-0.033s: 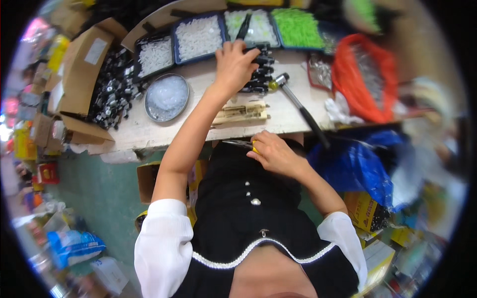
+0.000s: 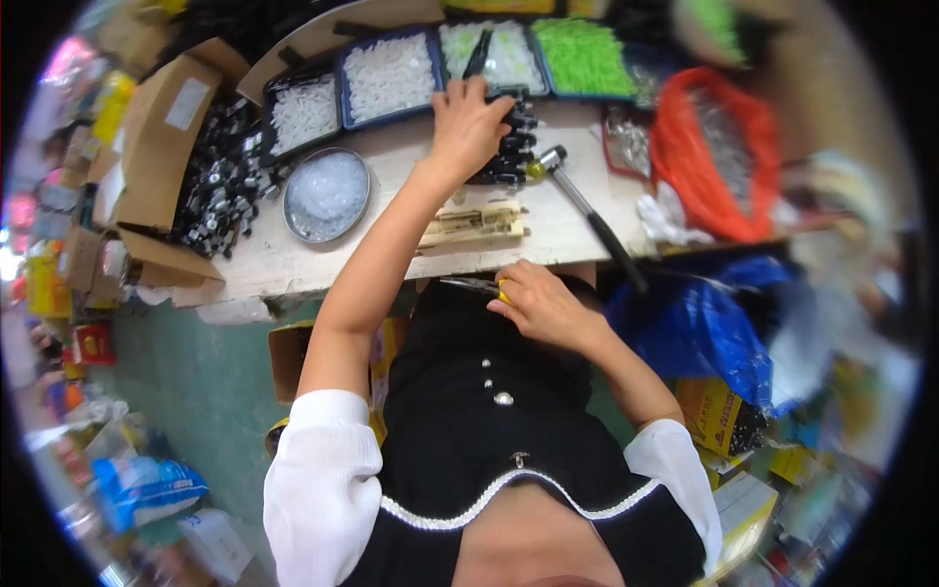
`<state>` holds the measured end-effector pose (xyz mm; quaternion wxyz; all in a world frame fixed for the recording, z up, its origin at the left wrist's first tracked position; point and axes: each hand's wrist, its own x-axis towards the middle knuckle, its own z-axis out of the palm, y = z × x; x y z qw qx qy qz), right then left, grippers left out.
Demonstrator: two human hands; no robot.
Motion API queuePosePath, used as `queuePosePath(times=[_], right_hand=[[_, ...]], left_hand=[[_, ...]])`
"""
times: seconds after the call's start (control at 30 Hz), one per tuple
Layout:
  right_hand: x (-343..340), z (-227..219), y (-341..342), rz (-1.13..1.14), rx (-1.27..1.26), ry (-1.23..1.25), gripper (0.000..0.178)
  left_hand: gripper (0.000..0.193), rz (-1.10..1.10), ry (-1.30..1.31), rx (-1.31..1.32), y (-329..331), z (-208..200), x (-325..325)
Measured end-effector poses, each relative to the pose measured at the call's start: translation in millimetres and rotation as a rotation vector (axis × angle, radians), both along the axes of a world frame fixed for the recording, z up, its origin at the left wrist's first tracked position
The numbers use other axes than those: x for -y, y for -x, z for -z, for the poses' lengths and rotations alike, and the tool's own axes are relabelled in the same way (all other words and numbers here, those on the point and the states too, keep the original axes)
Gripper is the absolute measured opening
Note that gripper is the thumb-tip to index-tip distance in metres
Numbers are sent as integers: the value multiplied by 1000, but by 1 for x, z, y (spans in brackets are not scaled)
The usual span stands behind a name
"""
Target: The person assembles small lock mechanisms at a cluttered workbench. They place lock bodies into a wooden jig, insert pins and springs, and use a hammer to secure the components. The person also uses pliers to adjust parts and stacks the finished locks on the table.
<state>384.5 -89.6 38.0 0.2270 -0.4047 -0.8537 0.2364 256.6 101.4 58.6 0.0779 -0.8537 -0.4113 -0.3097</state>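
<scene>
My left hand (image 2: 466, 125) reaches over the far part of the bench, fingers spread beside a stack of black cylindrical parts (image 2: 514, 147). Its fingertips come close to a slim black piece (image 2: 478, 54) that leans over a tray of whitish and pale green bits (image 2: 514, 54). Whether they touch it I cannot tell. Close to my lap, at the bench's front edge, my right hand (image 2: 536, 301) is closed round the yellow handle of pliers (image 2: 473, 285), whose metal jaws point left. A worn wooden jig (image 2: 474, 224) lies between the two hands.
A hammer (image 2: 592, 210) with a black handle lies right of the jig, its end past the bench edge. Left are a round metal dish (image 2: 327, 227) of clear bits and a carton (image 2: 147, 147) spilling black parts. A red bag (image 2: 670, 147) stands right, green pieces (image 2: 584, 59) behind.
</scene>
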Motion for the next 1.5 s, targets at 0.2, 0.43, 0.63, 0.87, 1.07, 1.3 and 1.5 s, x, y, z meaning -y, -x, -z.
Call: queuePosePath(times=[0.2,0.43,0.63,0.87,1.07,1.3,1.5], right_hand=[[0,0,-10,49,-16,0,23],[-23,-10,-3,190,-205,9,22],[-38,-22,14,185,-231,3,24],[-31,-26,13,163,-183,-11,20],[-27,-31,11,183,-194,-2,24],[-27,-31,19,166,-165,72,21],[-26,-26,11,57,-79,16,19]], left_hand=[[17,76,116,269,9,5,-23],[36,380,1024,1363,89,-30,65],[25,186,1090,1224,84,0,127],[22,62,786,909,78,-2,140],[25,63,692,808,75,-5,142],[23,7,691,766,78,-6,146],[18,254,1499,1247,98,-2,142]])
